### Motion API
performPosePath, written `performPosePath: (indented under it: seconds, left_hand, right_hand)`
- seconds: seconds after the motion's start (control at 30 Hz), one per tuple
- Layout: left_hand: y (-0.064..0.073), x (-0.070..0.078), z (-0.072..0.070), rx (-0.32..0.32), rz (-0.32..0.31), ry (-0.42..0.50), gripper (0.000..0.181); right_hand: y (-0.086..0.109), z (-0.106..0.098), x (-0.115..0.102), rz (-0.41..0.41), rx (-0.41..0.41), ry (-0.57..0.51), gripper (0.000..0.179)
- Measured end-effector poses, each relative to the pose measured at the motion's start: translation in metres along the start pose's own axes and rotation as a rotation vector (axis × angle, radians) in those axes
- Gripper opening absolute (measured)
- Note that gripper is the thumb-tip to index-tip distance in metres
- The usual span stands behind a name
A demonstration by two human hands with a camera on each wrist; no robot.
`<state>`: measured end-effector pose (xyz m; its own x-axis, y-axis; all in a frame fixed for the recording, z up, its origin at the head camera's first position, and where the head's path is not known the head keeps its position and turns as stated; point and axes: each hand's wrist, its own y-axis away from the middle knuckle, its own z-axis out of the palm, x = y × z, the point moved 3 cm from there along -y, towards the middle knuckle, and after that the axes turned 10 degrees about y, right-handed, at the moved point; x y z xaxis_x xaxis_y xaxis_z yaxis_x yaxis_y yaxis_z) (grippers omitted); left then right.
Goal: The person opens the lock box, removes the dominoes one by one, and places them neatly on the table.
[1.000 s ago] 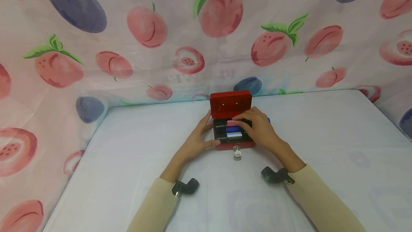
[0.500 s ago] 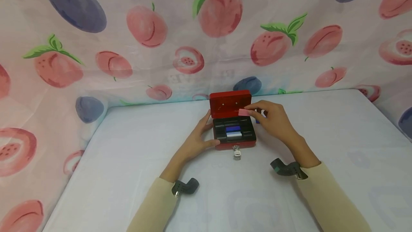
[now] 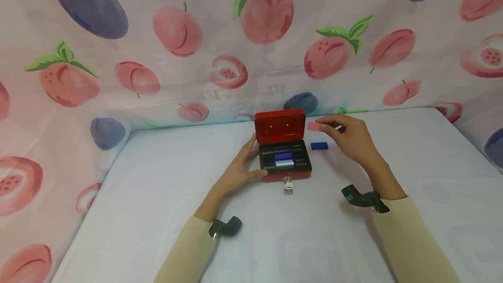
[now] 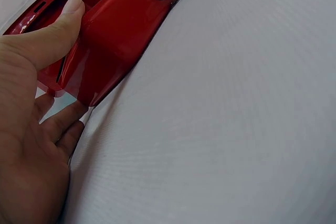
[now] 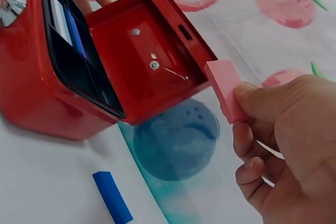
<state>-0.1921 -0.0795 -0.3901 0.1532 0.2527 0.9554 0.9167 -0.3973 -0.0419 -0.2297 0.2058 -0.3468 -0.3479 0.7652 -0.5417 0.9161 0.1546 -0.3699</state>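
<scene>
A small red cash box (image 3: 271,178) stands on the white table with its lid (image 3: 280,128) raised. My left hand (image 3: 238,173) holds its left side, the thumb over the rim and the other fingers along the side wall. In the box's black tray (image 3: 267,152) lie a blue-purple block (image 3: 283,156) and a white-and-light-blue block (image 3: 284,163). My right hand (image 3: 354,139) pinches a pink block (image 5: 227,88) between thumb and fingertips, in the air right of the lid. A dark blue block (image 3: 319,146) lies on the table beside the box.
A key (image 3: 288,187) hangs from the lock on the box's front. Behind the table rises a fruit-printed cloth (image 3: 177,73). White cloth (image 3: 165,178) covers the tabletop around the box.
My right hand has lifted the pink block out of the tray and carried it right, past the lid. The dark blue block now shows fully. My left hand stays on the box.
</scene>
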Motion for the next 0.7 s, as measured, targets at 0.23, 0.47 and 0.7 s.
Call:
performPosePath:
  seconds: [0.23,0.47,0.7]
  left_hand:
    - [0.0,0.0,-0.001,-0.004,0.0,-0.002,0.096]
    - [-0.001,-0.001,-0.001,-0.017,0.005,0.007,0.096]
    - [0.0,-0.001,-0.001,-0.012,-0.008,-0.002,0.096]
  right_hand:
    - [-0.001,-0.003,0.011,0.042,0.025,0.019,0.023]
    - [0.001,-0.008,0.026,0.062,0.058,0.037,0.026]
    - [0.005,-0.011,0.042,0.1,0.07,0.038,0.028]
